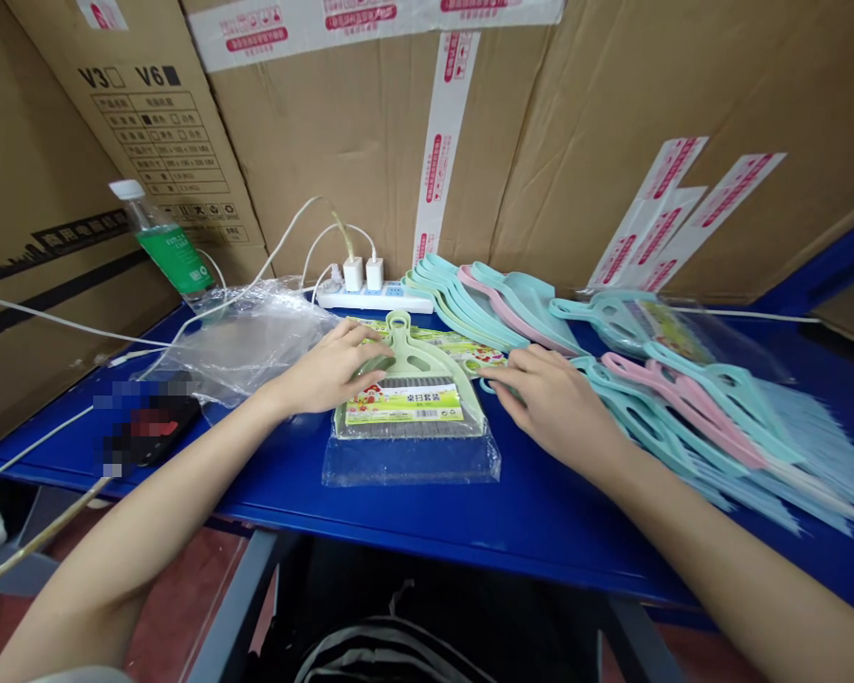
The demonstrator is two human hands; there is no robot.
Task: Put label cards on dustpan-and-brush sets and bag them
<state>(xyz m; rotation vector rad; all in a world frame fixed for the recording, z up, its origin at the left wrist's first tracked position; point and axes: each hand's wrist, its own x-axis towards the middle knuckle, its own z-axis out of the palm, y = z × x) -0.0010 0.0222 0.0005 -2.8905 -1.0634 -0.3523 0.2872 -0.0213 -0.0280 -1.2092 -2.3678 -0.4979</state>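
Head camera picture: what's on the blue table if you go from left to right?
Green-label bottle → crumpled clear plastic bag → left hand → bagged green dustpan set → right hand → pile of teal and pink brushes.

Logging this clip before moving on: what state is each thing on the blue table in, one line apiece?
Left hand: open, flat on the bagged dustpan set.
Right hand: open, resting by the brushes.
Bagged dustpan set: lying flat, in a clear bag.
Loose dustpans: nested in a stack.
Brushes: piled, unbagged.
Bottle: upright, capped.
Power strip: two chargers plugged in.
Clear bags: crumpled, empty.
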